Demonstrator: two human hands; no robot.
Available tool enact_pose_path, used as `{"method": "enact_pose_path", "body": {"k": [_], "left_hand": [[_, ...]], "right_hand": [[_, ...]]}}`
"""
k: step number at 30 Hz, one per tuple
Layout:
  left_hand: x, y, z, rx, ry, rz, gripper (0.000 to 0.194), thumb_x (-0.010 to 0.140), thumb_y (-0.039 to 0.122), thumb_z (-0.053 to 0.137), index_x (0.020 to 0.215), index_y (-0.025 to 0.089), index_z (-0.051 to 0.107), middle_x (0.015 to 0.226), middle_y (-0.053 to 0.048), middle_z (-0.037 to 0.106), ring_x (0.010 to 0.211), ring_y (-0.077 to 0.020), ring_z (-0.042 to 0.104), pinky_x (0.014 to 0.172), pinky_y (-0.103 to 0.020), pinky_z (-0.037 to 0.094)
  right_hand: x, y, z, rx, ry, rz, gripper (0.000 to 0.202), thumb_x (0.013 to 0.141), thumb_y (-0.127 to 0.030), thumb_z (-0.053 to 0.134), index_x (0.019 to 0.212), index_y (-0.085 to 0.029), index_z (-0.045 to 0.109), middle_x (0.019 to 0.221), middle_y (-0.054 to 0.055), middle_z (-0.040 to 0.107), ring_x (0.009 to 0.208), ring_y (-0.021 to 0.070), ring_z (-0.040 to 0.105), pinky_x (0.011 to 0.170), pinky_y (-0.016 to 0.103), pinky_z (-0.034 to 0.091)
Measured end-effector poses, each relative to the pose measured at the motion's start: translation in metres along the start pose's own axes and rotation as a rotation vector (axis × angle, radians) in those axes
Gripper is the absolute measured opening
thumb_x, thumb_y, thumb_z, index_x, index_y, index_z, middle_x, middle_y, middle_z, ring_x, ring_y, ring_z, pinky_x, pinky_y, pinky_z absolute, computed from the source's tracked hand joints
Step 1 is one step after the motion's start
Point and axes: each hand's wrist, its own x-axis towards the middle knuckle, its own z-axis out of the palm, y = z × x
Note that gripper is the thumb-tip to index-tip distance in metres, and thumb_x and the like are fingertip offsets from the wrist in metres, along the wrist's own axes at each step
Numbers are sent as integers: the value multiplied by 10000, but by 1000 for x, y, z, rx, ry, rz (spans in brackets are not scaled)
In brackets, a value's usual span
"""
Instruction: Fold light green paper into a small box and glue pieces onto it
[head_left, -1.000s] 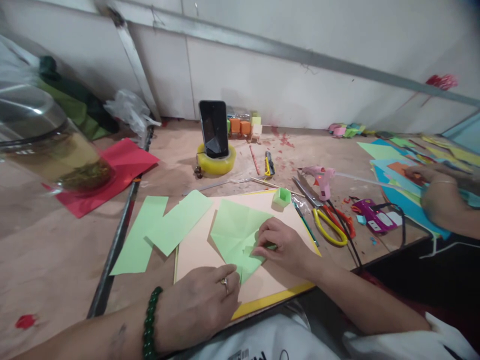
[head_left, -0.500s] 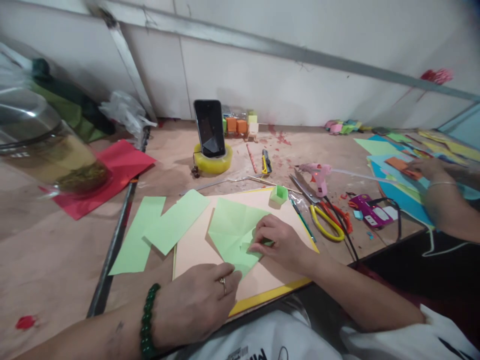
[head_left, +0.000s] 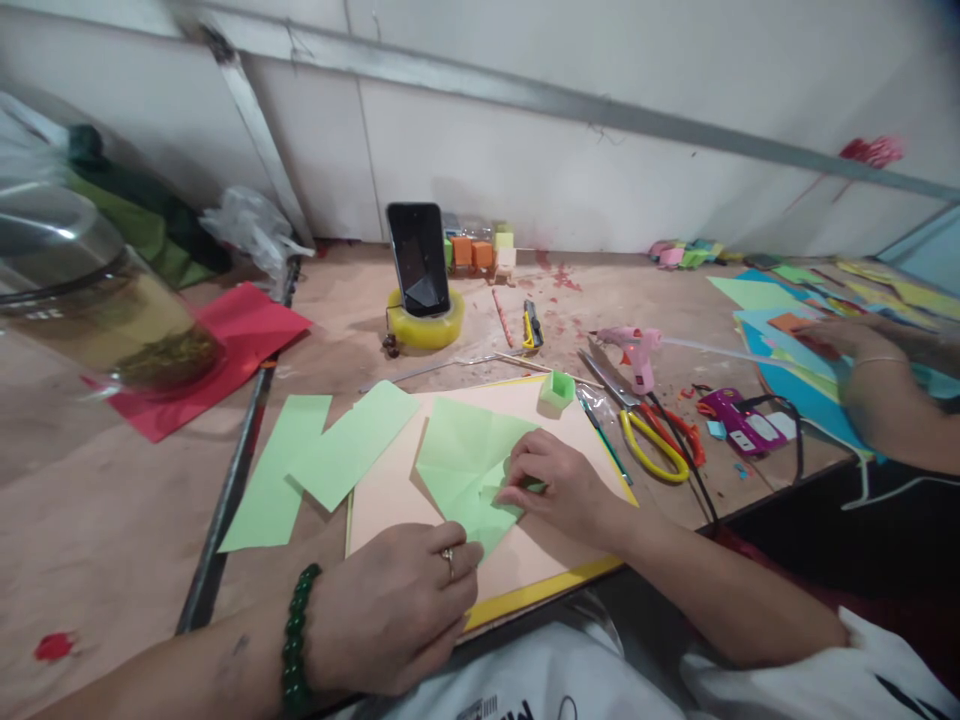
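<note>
One brown tabletop (head_left: 352, 285) runs from the person's front to the wall, which borders its far edge. Next in size is a peach board (head_left: 517, 560) with a yellow border, lying along the near edge. Toward the left edge of the view, a lidded jar (head_left: 127, 310) stands by a red sheet (head_left: 262, 320). At the right end, blue sheets (head_left: 817, 410) lie under other coloured paper, and a co-worker's hand (head_left: 840, 340) is on the pile.

A creased green sheet (head_left: 457, 460) lies on the board, its lower corner toward the tabletop's near edge. The person's left hand (head_left: 401, 600) is at that corner with fingers bent; whether its grip has hold of the paper cannot be told. The right hand (head_left: 562, 490) has its grip closed, thumb against fingers, on a small piece of green paper (head_left: 491, 492) above the sheet; whether it is a flap or separate is unclear.

Two overlapping green strips, one outer (head_left: 274, 480) and one inner (head_left: 360, 440), lie left of the sheet. Scissors (head_left: 611, 382) lie right of the board; a phone (head_left: 412, 255) leans upright in a yellow tape roll (head_left: 420, 328) nearer the far edge. A pink glue gun (head_left: 637, 360) sits beside the scissors. Smaller are the cutter (head_left: 532, 325) and a green paper box (head_left: 557, 390) at the board's far right corner.
</note>
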Motion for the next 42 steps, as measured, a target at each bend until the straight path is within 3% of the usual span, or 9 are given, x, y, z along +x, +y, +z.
{"method": "enact_pose_path", "body": {"k": [9, 13, 20, 27, 33, 42], "left_hand": [[-1, -1, -3, -41, 8, -66, 33, 779, 158, 546, 768, 179, 523, 863, -64, 599, 710, -194, 507, 599, -308, 428], [-1, -5, -4, -73, 56, -93, 86, 817, 136, 485, 754, 176, 527, 786, -52, 581, 688, -188, 491, 608, -304, 424], [1, -8, -8, -50, 57, 8, 157, 847, 89, 425, 855, 162, 564, 748, -60, 583, 674, -195, 491, 622, -307, 441], [-1, -6, -7, -58, 30, -20, 142, 850, 106, 425, 829, 166, 552, 778, -54, 600, 668, -187, 519, 597, -301, 437], [0, -6, -7, -64, 46, -35, 178, 852, 129, 426, 969, 157, 556, 771, -55, 601, 699, -199, 525, 630, -307, 458], [2, -4, -8, -19, -6, -26, 134, 859, 125, 432, 885, 159, 559, 800, -66, 590, 689, -205, 500, 616, -322, 443]], "right_hand": [[0, 0, -1, 13, 2, -15, 194, 796, -215, 719, 655, -188, 588, 715, 15, 564, 700, 155, 530, 608, 260, 441], [0, 1, -2, 49, 4, -51, 191, 818, -221, 695, 664, -188, 588, 722, 20, 567, 707, 155, 530, 624, 268, 446], [-1, 5, -3, 76, -9, -70, 203, 842, -286, 676, 680, -190, 602, 728, 27, 578, 717, 155, 535, 638, 273, 454], [-1, 4, -2, 54, 3, -72, 208, 844, -281, 671, 675, -192, 589, 718, 25, 570, 705, 159, 523, 619, 271, 444], [-2, 5, -1, 43, -2, -76, 190, 830, -267, 687, 681, -197, 592, 728, 26, 575, 717, 165, 528, 633, 275, 450], [-1, 1, -3, 7, -10, -31, 195, 804, -232, 711, 661, -197, 583, 721, 22, 572, 715, 165, 537, 623, 269, 444]]}}
